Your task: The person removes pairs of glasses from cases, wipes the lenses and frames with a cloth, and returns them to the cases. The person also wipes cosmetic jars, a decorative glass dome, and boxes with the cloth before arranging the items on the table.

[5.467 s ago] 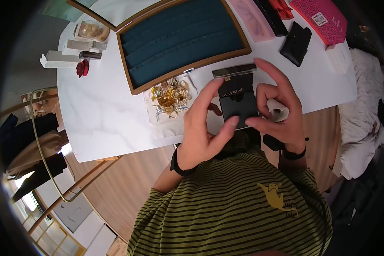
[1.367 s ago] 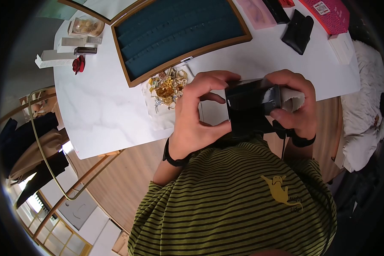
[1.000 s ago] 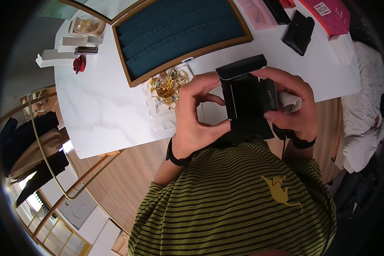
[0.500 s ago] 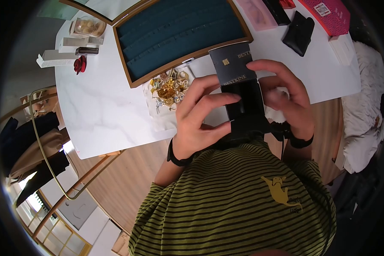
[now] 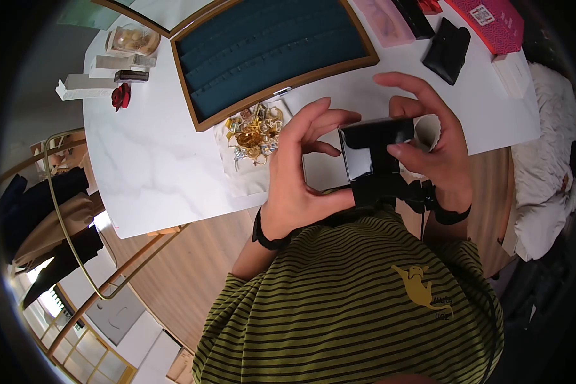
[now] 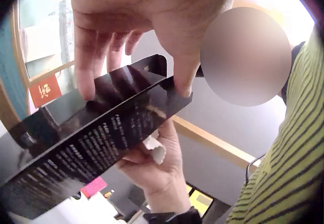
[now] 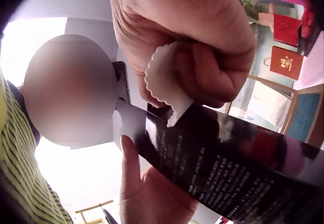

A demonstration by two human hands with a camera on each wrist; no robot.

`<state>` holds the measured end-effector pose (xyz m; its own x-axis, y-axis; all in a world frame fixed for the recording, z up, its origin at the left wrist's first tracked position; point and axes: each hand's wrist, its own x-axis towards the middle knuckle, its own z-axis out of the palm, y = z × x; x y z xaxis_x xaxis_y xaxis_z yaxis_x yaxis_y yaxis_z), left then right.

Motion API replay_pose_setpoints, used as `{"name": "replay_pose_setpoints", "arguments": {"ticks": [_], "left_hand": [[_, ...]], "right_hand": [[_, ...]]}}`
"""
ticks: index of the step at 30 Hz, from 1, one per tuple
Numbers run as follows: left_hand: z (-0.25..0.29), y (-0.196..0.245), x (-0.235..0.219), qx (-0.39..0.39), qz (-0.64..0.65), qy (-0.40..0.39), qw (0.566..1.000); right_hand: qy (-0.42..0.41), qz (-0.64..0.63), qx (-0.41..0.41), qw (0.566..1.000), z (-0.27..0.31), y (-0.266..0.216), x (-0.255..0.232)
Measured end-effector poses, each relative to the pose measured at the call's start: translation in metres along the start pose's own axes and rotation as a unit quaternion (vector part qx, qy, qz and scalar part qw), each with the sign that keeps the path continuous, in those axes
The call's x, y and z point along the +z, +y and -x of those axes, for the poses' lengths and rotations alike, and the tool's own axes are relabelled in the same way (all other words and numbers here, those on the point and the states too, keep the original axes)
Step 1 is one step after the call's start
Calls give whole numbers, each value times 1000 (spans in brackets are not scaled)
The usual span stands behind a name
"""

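A black cardboard box (image 5: 381, 137) with pale printed text is up in front of the striped shirt, between both hands. My left hand (image 5: 294, 189) holds its left side, thumb below and fingers above; in the left wrist view thumb and fingers span the box (image 6: 109, 127). My right hand (image 5: 445, 144) is at the other side, thumb tip right at the box and forefinger raised. Tucked in its curled fingers is a white cloth (image 5: 427, 133) with a scalloped edge, plainer in the right wrist view, where the cloth (image 7: 164, 84) overlaps the box.
A heap of gold jewellery (image 5: 256, 134) lies on a white pouch (image 5: 244, 182) left of the hands. Behind it stands an open wooden case (image 5: 192, 112) lined in dark teal. Small boxes (image 5: 83, 88) line the left side; a black pouch (image 5: 447, 51) lies at right.
The box has been turned and tilted, and its raised lettered flap no longer shows. The left forefinger has lifted off its middle. The right thumb has come to its right side.
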<state>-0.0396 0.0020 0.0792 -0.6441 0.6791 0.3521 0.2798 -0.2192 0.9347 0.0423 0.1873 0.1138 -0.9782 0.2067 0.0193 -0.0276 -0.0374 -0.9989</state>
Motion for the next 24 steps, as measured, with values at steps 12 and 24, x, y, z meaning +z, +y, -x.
{"name": "replay_pose_setpoints", "arguments": {"ticks": [12, 24], "left_hand": [[-3, 4, 4, -67, -18, 16, 997], [-8, -8, 11, -56, 43, 61, 996]], "right_hand": [[0, 11, -26, 1000, 0, 6, 1], [-44, 63, -172, 982, -3, 0, 1]]}}
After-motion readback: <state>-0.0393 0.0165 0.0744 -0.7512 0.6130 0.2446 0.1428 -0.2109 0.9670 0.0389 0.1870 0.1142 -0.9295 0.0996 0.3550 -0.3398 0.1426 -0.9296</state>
